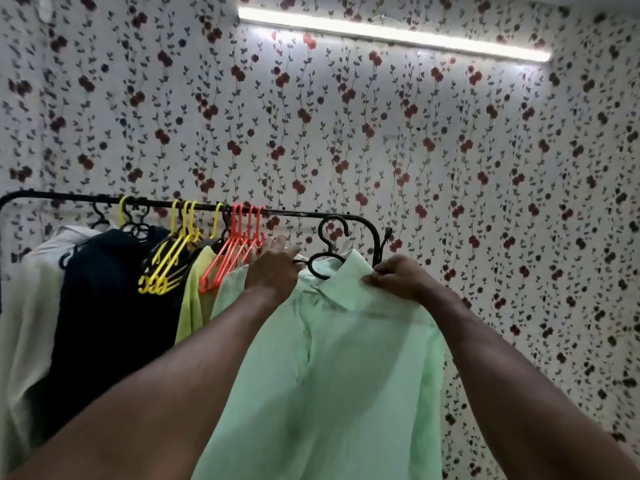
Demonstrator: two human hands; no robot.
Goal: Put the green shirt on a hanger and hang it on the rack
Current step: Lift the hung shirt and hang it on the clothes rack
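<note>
The wall (381, 133) fills most of the view, papered with red flowers on dark leafy vines; its pattern blurs toward the left and right edges. A tube light (391, 32) runs bright across the top; its left end is hard to make out in the glare.

The shirt (329, 368) is pale green, thin and softly creased, held up in front of the rack at its right end; its hem and sleeves run out of the bottom of the picture. The rack (294, 213) is a thin black metal bar with curved ends; its legs are hidden behind the clothes. A white garment (24, 306), a black one (104, 306) and a yellow-green one (195, 299) hang there, all cut off below; yellow hangers (166, 265) and orange hangers (228, 258), plastic and empty, bunch together.

The hanger (329, 247) in the shirt is black; only its hook and neck loop show above the collar, and the hook looks just below the bar, not on it. The left hand (273, 268) lies at the shirt's shoulder, fingers spread and extended; whether it grips the hanger I cannot tell. The right hand (398, 275) pinches the collar edge between closed fingertips.
</note>
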